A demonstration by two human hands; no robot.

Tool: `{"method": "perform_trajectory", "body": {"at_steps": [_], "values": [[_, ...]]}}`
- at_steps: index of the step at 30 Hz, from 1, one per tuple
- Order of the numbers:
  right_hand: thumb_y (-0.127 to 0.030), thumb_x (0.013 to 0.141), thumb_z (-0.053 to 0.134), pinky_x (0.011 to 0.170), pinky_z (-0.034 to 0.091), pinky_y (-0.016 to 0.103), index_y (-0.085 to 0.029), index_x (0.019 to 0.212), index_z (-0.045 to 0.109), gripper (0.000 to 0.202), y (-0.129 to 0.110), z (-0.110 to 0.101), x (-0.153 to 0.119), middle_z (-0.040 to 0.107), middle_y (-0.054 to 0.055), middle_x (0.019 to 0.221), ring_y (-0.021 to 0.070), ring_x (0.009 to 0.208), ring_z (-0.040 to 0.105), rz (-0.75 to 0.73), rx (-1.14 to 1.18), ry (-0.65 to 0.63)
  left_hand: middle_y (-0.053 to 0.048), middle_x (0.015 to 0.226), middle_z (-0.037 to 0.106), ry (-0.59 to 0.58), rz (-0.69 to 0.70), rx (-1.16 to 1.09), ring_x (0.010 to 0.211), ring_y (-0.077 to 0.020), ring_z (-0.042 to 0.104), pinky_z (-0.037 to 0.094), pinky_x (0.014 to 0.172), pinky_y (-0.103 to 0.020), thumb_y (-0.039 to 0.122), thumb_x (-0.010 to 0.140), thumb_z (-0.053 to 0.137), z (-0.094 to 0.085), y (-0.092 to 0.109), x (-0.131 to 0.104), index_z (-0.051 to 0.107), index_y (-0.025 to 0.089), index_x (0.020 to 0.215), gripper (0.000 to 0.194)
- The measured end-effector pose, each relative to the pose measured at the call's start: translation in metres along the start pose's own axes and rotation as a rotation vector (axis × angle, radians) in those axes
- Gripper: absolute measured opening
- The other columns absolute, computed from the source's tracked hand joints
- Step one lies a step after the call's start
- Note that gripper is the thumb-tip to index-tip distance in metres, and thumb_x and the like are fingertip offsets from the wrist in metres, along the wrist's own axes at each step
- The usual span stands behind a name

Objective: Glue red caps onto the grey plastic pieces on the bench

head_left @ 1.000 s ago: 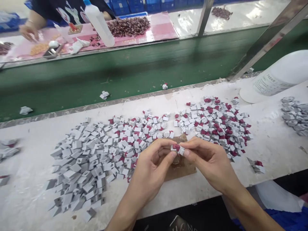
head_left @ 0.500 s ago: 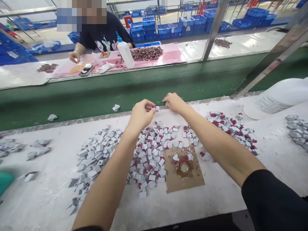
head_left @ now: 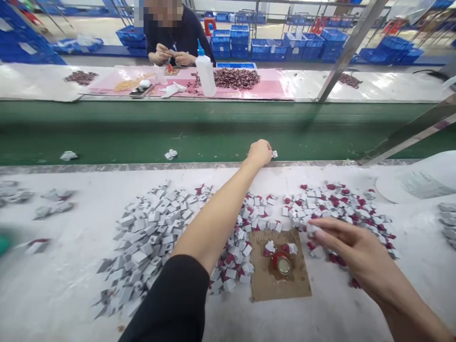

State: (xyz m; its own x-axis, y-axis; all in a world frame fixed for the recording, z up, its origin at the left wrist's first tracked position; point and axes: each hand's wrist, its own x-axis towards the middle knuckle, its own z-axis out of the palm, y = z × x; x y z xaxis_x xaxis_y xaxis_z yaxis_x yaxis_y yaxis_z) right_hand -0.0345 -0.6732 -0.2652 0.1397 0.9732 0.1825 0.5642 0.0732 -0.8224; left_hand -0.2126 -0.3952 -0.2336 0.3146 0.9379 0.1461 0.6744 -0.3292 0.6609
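My left hand (head_left: 261, 153) reaches out to the near edge of the green belt, fingers curled. A small white piece (head_left: 274, 154) pokes out at its fingertips. Over the right-hand pile of grey and dark-red pieces (head_left: 333, 197), my right hand (head_left: 351, 254) pinches a small grey-white block (head_left: 313, 230) between thumb and fingers. Left of it lies a brown cardboard square (head_left: 281, 289), wet in the middle, bearing a bottle cap (head_left: 284, 266) in red liquid and a few pieces. A big heap of grey blocks (head_left: 156, 223) spreads under my left forearm.
The green belt (head_left: 213, 128) runs across, carrying a few white pieces (head_left: 171, 154). Beyond it, a co-worker (head_left: 178, 33) sits at a bench with a squeeze bottle (head_left: 205, 76). A white jug (head_left: 423, 178) and a slanted metal post (head_left: 409, 128) stand at right.
My left hand has moved right along the belt edge. My right hand has come back from the belt to the right-hand pile, now pinching a block. The co-worker's hands have come together.
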Motion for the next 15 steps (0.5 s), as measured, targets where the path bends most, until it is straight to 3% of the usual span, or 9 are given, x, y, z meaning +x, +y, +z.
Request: {"method": "perform_trajectory", "body": {"at_steps": [4, 7, 8, 10, 15], "values": [[-0.068, 0.08, 0.1, 0.072, 0.079, 0.033, -0.031, 0.107, 0.1, 0.045, 0.05, -0.006, -0.047, 0.095, 0.013, 0.108, 0.0384, 0.084, 0.094, 0.157, 0.067, 0.015, -0.014, 0.152, 0.074, 0.086, 0.031, 0.126, 0.133, -0.0308, 0.077, 0.068, 0.112, -0.053, 0.044, 0.116, 0.077, -0.023, 0.006, -0.046, 0.074, 0.02, 0.148, 0.041], [-0.066, 0.079, 0.102, 0.077, 0.078, 0.03, -0.031, 0.11, 0.099, 0.047, 0.089, -0.004, -0.079, 0.095, 0.013, 0.119, 0.0388, 0.095, 0.095, 0.17, 0.046, 0.065, -0.014, 0.146, 0.077, 0.125, 0.029, 0.216, 0.135, -0.0297, 0.074, 0.064, 0.119, -0.054, 0.037, 0.117, 0.073, -0.045, -0.009, -0.098, 0.078, 0.021, 0.139, 0.028], [-0.065, 0.081, 0.102, 0.08, 0.079, 0.03, -0.031, 0.112, 0.099, 0.045, 0.099, -0.001, -0.089, 0.094, 0.012, 0.121, 0.0381, 0.097, 0.095, 0.155, 0.038, 0.077, -0.014, 0.141, 0.079, 0.135, 0.011, 0.247, 0.139, -0.0313, 0.072, 0.06, 0.123, -0.056, 0.028, 0.117, 0.068, -0.053, -0.02, -0.117, 0.08, 0.019, 0.134, 0.022], [-0.063, 0.085, 0.099, 0.086, 0.079, 0.031, -0.032, 0.112, 0.097, 0.041, 0.112, 0.004, -0.107, 0.093, 0.011, 0.122, 0.0359, 0.098, 0.094, 0.113, 0.03, 0.102, -0.021, 0.134, 0.079, 0.159, -0.058, 0.302, 0.143, -0.0396, 0.066, 0.053, 0.127, -0.059, 0.009, 0.11, 0.056, -0.066, -0.05, -0.153, 0.083, 0.013, 0.124, 0.03], [-0.069, 0.094, 0.09, 0.082, 0.079, 0.031, -0.031, 0.115, 0.094, 0.044, 0.115, 0.02, -0.128, 0.092, 0.008, 0.11, 0.0305, 0.088, 0.092, 0.046, -0.071, 0.153, -0.022, 0.126, 0.079, 0.187, -0.169, 0.378, 0.139, -0.0493, 0.061, 0.049, 0.124, -0.067, 0.012, 0.095, 0.068, -0.085, -0.125, -0.209, 0.084, 0.018, 0.111, 0.023]]}}
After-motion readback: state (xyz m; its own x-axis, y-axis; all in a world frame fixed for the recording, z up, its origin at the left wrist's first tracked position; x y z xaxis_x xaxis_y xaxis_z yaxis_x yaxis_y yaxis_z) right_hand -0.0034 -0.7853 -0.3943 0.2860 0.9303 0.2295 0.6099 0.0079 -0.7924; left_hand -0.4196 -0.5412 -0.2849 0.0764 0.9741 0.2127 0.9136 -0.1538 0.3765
